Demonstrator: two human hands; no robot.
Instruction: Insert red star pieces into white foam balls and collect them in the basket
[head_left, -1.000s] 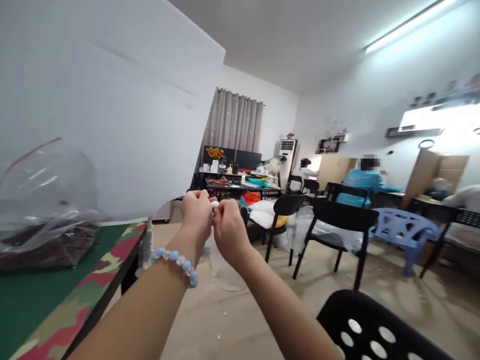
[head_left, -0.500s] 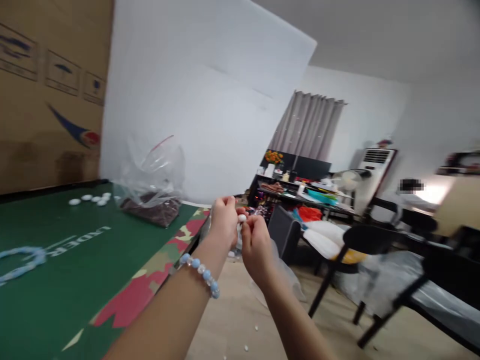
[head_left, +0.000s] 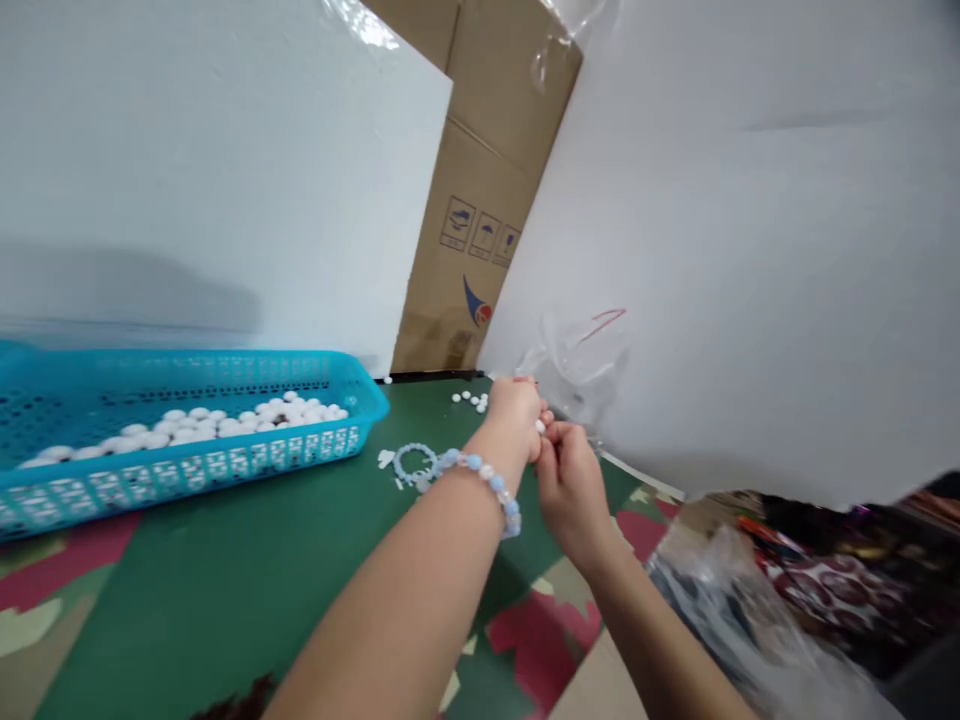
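Close together above the green tabletop (head_left: pixel 420 600), my two hands meet around a small white oval piece (head_left: pixel 540 427). My left hand (head_left: pixel 511 412), with a blue and clear bead bracelet (head_left: pixel 491 480) at its wrist, has its fingers curled round the piece. From the right, the thumb and fingers of my right hand (head_left: pixel 574 492) pinch against its near side. Part of the piece is hidden by my fingers. Beyond the hands, several loose white pieces (head_left: pixel 466 397) lie on the tabletop.
On the left stands a blue plastic basket (head_left: pixel 225 450) holding many white pieces (head_left: pixel 202 425), some dark-marked. A light-blue ring (head_left: pixel 405 480) lies nearer. Behind my hands is a clear plastic bag (head_left: pixel 574 350). A cardboard box (head_left: pixel 457 300) and white panels bound the back.
My view has swung left, bringing the blue basket into sight and leaving the chairs and far room out. Both hands remain on the white piece, now over the tabletop in view.
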